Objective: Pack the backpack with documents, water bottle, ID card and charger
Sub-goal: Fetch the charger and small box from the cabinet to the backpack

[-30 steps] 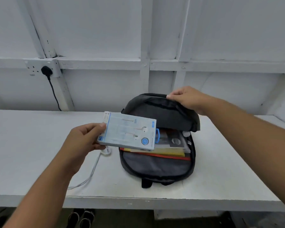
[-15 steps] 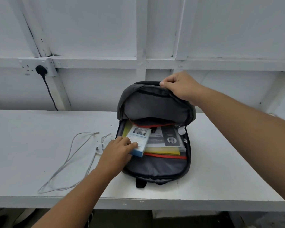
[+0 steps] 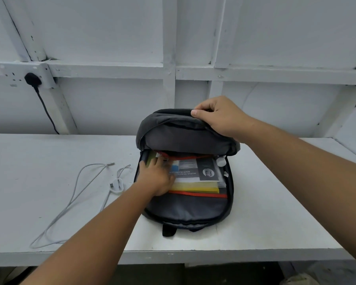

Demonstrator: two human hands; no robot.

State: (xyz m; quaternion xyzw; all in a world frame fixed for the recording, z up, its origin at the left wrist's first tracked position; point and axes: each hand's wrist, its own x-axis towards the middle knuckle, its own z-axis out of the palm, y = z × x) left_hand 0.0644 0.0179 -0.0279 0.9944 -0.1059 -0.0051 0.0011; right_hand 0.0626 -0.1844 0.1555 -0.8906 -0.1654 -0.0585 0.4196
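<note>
Charger [image 3: 116,185] lay on the surface [image 3: 39,157] just left of the backpack [image 3: 185,211], cable [image 3: 70,202] trailing toward the person; left hand [image 3: 156,178] was nearer, fingers [image 3: 161,163] apparently flat on the documents [image 3: 195,174] inside; right hand [image 3: 220,118] gripped the backpack's raised flap.

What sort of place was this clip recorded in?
Probably a plain workshop or utility room: a white-painted bench runs along a white panelled wall with exposed framing, and a surface-mounted socket holds a black plug.
</note>
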